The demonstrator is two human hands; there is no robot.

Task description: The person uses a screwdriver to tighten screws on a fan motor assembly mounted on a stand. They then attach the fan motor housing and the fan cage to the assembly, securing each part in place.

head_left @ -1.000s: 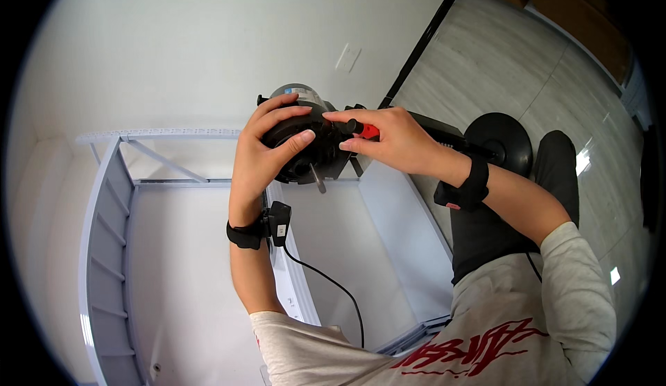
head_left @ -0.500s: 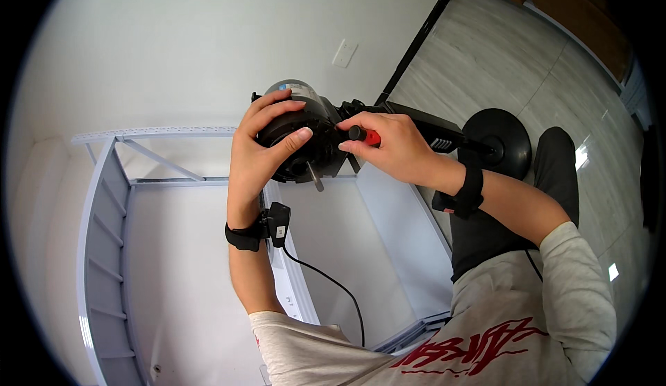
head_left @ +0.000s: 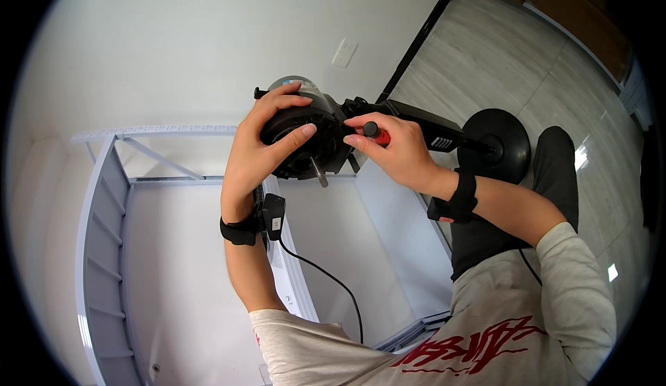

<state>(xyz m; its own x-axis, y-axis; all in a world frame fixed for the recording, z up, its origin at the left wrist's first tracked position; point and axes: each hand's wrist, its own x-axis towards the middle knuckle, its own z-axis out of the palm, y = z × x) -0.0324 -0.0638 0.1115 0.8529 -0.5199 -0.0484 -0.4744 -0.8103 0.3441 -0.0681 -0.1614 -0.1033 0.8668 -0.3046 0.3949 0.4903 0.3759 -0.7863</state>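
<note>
My left hand (head_left: 260, 133) wraps over a dark round motor housing (head_left: 326, 119), thumb and fingers gripping its near side. A bare metal shaft (head_left: 318, 172) sticks out of the housing. In my right hand (head_left: 402, 151) is a screwdriver (head_left: 377, 133) with a red handle and a black end, pinched between thumb and fingers beside the housing. Its tip is hidden. A black column (head_left: 423, 124) runs from the housing to a round black base (head_left: 503, 136) on the right, like a standing fan lying over.
Below the motor stands a pale framed shelf unit (head_left: 104, 247). Behind is a white wall with a switch plate (head_left: 345, 53). The tiled floor (head_left: 479, 53) lies to the right, near my leg (head_left: 555, 171). A black cable (head_left: 319, 271) hangs from my left wrist strap (head_left: 241, 230).
The motor housing has tilted slightly, and my left hand has shifted with it. My right hand has moved a little right, and the screwdriver handle has turned more toward me.
</note>
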